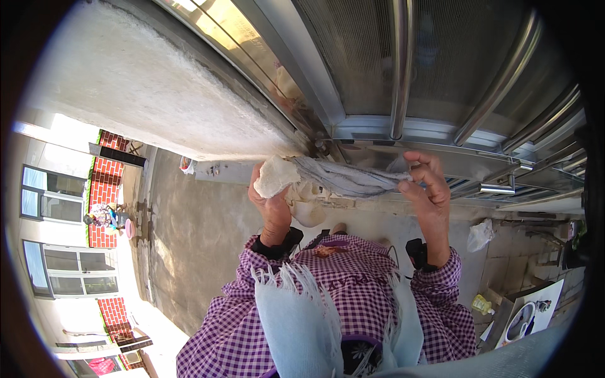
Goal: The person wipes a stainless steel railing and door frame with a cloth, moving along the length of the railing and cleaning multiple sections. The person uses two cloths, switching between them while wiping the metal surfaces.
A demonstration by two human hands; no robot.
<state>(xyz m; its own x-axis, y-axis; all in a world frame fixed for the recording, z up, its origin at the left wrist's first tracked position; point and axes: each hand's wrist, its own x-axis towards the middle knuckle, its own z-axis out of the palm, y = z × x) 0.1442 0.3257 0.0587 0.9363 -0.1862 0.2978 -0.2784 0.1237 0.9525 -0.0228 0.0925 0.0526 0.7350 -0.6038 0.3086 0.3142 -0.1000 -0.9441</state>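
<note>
A grey cloth (352,178), twisted and damp-looking, stretches between my two hands in front of the metal-framed door. Its far-right end is pinched between the thumb and fingers of my right hand (427,191). My left hand (272,212) grips a cream, porous, sponge-like piece (276,177) at the cloth's left end. Whether the fingers also hold the cloth there is hidden. Just under that end, more cream, crumpled material (307,208) hangs or lies behind; I cannot tell which.
Barred glass panels with steel tubes (401,71) rise ahead, beside a pale plaster wall (156,90). A clear plastic bag (479,235) lies at right, near a yellow bottle (482,304) and a white sink (520,321). Across the yard, a person (101,216) is near a pink basin (129,228).
</note>
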